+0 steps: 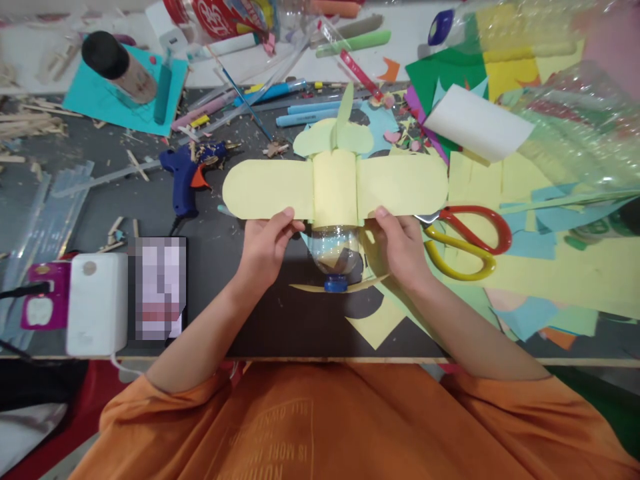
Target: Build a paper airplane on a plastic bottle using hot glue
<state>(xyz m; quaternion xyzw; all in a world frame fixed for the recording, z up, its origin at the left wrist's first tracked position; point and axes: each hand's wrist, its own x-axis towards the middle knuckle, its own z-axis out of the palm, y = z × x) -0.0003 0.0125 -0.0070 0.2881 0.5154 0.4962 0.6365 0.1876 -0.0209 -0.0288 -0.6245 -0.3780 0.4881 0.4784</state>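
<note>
A toy airplane [335, 187] made from a clear plastic bottle and pale yellow paper lies in front of me. Its tail points away, and its blue bottle cap [335, 283] faces me with a thin paper propeller [305, 288] at it. My left hand [267, 243] pinches the near edge of the left wing [267, 189], thumb on top. The right wing [404, 187] is pinched the same way by my right hand [400, 243]. The fingers beneath both wings are partly hidden. Red-and-yellow-handled scissors [465, 243] lie just right of my right hand.
A blue glue gun [187, 173] lies left of the plane. A phone [157, 290] and a white power bank [97, 303] are near the front edge. Paper scraps [530, 313] cover the right side; markers [310, 117] and clear bottles [585, 127] lie at the back.
</note>
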